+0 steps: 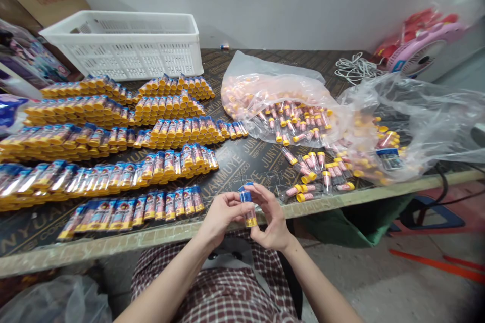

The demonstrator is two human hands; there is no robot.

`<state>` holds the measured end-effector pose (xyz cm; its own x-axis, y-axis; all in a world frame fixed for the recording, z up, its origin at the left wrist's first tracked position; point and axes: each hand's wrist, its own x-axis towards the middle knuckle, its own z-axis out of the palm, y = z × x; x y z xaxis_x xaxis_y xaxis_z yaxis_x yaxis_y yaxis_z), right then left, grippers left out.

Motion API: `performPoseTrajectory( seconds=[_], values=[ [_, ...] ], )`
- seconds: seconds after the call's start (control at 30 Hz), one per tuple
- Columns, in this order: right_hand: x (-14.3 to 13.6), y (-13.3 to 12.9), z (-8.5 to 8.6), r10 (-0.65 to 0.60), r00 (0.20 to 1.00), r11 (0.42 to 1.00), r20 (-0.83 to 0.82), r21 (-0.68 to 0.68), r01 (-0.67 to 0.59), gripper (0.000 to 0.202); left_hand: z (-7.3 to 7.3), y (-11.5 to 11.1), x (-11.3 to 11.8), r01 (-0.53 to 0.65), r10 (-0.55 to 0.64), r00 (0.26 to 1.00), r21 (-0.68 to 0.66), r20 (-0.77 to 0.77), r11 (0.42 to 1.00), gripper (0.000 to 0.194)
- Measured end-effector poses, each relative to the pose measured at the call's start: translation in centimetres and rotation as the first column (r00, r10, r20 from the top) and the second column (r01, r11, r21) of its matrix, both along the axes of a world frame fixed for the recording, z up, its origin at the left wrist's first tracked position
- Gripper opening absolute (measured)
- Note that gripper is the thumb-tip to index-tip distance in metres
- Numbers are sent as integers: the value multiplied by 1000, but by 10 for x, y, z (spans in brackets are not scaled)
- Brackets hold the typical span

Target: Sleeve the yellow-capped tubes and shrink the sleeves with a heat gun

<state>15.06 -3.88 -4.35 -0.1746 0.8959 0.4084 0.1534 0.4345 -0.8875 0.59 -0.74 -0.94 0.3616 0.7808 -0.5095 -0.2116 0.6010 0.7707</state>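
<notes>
Both hands, left [223, 214] and right [270, 217], held one blue-and-yellow tube [248, 207] upright in a narrow fingertip grip, at the counter's [242, 161] near edge. Labelled tubes [113, 176] lay in rows to my left; loose yellow-capped vials [318, 174] to my right, beside plastic bags [265, 81].

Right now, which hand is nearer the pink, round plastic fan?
Right. The right hand is in front of the fan, to its left; the left hand is farther left, past the blue-topped clear plastic tube.
</notes>
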Motion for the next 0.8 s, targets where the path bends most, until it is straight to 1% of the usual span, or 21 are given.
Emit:
performPoseTrajectory(
  seconds=[0.13,0.2,0.27,0.3,0.33,0.37,0.4,0.43,0.47,0.5,0.57,0.63,0.67,0.7,0.73,0.77,0.8],
  values=[
    [-5,4,3,25,999,999,25,34,-26,86,-2,0,-1,-12,13,1000,32,-17,999,32],
    [-4,7,8,48,993,997,105,51,-53,86,-3,3,-3,-31,35,998,71,-61,997,32],
    [3,15,12,33,968,996,250,70,-52,85,-3,9,-10,-38,68,979,157,-194,987,33],
    [10,20,14,-8,942,996,335,82,-20,85,-4,12,-14,-26,94,948,220,-304,975,33],
    [19,27,15,-75,907,994,415,100,36,84,-5,16,-20,4,128,893,290,-433,957,32],
    [30,36,15,-162,860,985,484,126,115,81,-6,20,-26,55,165,812,354,-561,934,32],
    [42,46,14,-258,793,966,552,156,206,76,-7,23,-32,121,199,714,399,-671,909,31],
    [56,57,12,-359,707,932,609,203,299,69,-9,26,-39,190,229,614,423,-755,886,31],
    [69,67,9,-435,613,896,660,246,370,60,-11,28,-44,258,252,519,431,-817,865,32],
    [81,78,6,-478,518,864,710,272,424,51,-13,29,-49,322,270,431,426,-861,846,34],
    [102,96,2,-491,321,817,810,300,492,40,-16,28,-56,435,310,270,402,-912,805,39],
    [114,107,-1,-431,170,813,886,300,498,35,-17,26,-61,534,373,122,377,-920,757,39],
    [117,110,-2,-400,119,820,909,297,489,33,-17,24,-62,575,406,60,364,-912,733,37],
    [118,111,-2,-378,88,829,922,295,475,32,-16,23,-62,608,435,10,351,-900,713,36],
    [118,110,-2,-367,74,838,927,295,460,31,-15,23,-61,633,459,-28,339,-888,696,34],
    [116,109,-3,-362,75,847,929,294,444,30,-13,23,-58,652,475,-50,332,-878,682,31],
    [114,107,-3,-360,86,855,929,292,429,31,-12,23,-53,669,480,-48,329,-876,667,28]
  ],
)
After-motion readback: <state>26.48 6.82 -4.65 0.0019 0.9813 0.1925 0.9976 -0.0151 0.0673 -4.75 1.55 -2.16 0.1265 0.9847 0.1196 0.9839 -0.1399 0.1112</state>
